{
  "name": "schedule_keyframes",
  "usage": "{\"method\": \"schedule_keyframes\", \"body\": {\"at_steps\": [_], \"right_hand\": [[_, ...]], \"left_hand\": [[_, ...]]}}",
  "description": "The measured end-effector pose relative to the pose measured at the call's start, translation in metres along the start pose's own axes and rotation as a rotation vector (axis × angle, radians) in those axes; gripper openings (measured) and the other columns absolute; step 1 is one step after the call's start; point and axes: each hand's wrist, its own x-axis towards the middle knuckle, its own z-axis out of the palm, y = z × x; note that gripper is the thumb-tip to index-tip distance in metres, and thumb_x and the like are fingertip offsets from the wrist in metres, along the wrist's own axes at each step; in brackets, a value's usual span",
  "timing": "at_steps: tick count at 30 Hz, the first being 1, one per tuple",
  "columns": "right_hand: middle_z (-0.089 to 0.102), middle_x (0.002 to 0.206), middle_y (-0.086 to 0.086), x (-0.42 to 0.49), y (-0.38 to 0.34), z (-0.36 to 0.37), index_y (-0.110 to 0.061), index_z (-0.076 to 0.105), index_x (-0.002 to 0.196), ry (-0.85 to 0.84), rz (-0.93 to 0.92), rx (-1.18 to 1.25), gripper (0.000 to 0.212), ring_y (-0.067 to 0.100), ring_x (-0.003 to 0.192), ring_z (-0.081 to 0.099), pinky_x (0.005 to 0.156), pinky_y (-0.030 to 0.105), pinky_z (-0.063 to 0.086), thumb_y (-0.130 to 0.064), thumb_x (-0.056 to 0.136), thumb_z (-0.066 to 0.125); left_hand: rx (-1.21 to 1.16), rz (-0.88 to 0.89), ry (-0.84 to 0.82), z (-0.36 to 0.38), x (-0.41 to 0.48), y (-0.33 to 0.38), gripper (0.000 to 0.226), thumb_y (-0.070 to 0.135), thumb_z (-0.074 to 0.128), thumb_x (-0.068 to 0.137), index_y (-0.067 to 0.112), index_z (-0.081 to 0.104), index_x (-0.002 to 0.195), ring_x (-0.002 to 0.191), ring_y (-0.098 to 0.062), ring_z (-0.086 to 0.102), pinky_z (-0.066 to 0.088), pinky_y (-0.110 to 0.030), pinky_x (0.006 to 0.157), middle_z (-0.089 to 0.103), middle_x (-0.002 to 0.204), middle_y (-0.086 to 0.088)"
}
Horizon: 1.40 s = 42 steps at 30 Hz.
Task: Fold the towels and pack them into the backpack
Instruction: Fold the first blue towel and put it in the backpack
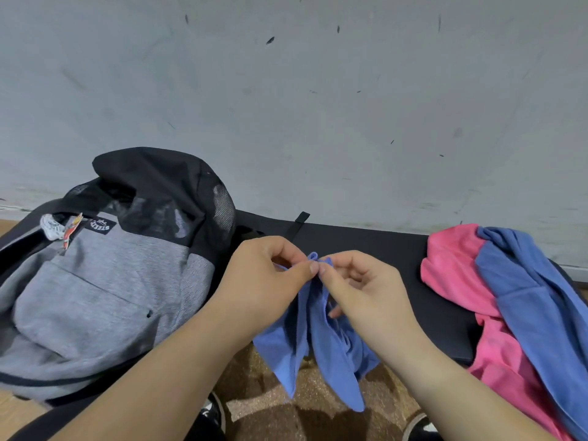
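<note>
the towel, blue, hangs bunched in mid-air in front of the bench, its lower points dangling over the floor. the left hand and right hand meet at its top, each pinching the upper edge between thumb and forefinger, close enough that the thumbs nearly touch. this looks like the start of a fold: corners are being found, no crease made yet. next the hands likely need to part along the edge to spread the cloth flat. there is bare bench between the backpack on the left and the pile of pink and blue towels on the right, room enough to lay it down, i judge. the backpack's mouth gapes near the left hand; the pile spills over the bench's front edge. the wall closes the far side.
</note>
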Motion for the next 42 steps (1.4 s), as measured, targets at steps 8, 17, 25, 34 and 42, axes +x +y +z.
{"method": "schedule_keyframes", "body": {"at_steps": [8, 17, 25, 34, 42], "right_hand": [[0.082, 0.092, 0.003, -0.002, -0.008, -0.004, -0.015, 0.084, 0.098, 0.021, 0.012, 0.110, 0.013, 0.015, 0.083, 0.077, 0.065, 0.026, 0.060, -0.012, 0.096, 0.072], [0.081, 0.085, 0.005, -0.006, -0.010, -0.004, -0.012, 0.081, 0.091, 0.095, 0.023, 0.119, 0.004, 0.021, 0.079, 0.078, 0.071, 0.028, 0.062, -0.009, 0.089, 0.080], [0.080, 0.095, 0.002, -0.012, -0.011, -0.002, -0.022, 0.084, 0.095, 0.032, -0.047, 0.080, 0.010, 0.017, 0.089, 0.077, 0.077, 0.028, 0.062, -0.015, 0.092, 0.077], [0.077, 0.095, -0.004, -0.013, -0.009, 0.002, -0.027, 0.083, 0.096, 0.040, -0.187, -0.044, 0.018, 0.017, 0.091, 0.075, 0.082, 0.034, 0.061, -0.012, 0.095, 0.074], [0.067, 0.112, 0.000, -0.015, -0.010, 0.005, -0.022, 0.084, 0.099, -0.092, -0.082, 0.054, 0.048, 0.015, 0.109, 0.069, 0.093, 0.027, 0.057, 0.012, 0.096, 0.050]], "left_hand": [[-0.150, -0.014, -0.128, 0.008, -0.004, 0.003, 0.013, 0.015, 0.072, 0.097, 0.022, 0.083, 0.097, 0.085, -0.010, 0.078, 0.063, -0.029, 0.083, 0.082, 0.085, 0.004], [-0.190, 0.011, 0.011, 0.009, -0.010, 0.003, 0.012, 0.011, 0.075, 0.094, 0.020, 0.082, 0.094, 0.080, -0.003, 0.075, 0.059, -0.016, 0.074, 0.080, 0.084, 0.008], [-0.317, -0.066, -0.008, 0.012, -0.016, 0.005, 0.012, 0.008, 0.075, 0.094, 0.014, 0.082, 0.102, 0.085, -0.013, 0.079, 0.065, -0.029, 0.082, 0.082, 0.087, 0.000], [-0.337, -0.088, 0.006, 0.009, -0.021, 0.007, 0.008, 0.013, 0.077, 0.093, 0.014, 0.084, 0.090, 0.074, -0.012, 0.075, 0.064, -0.029, 0.075, 0.081, 0.081, -0.007], [-0.390, -0.073, -0.084, 0.002, -0.022, 0.007, 0.009, 0.015, 0.077, 0.093, 0.012, 0.083, 0.099, 0.085, -0.019, 0.079, 0.063, -0.027, 0.083, 0.082, 0.088, -0.005]]}}
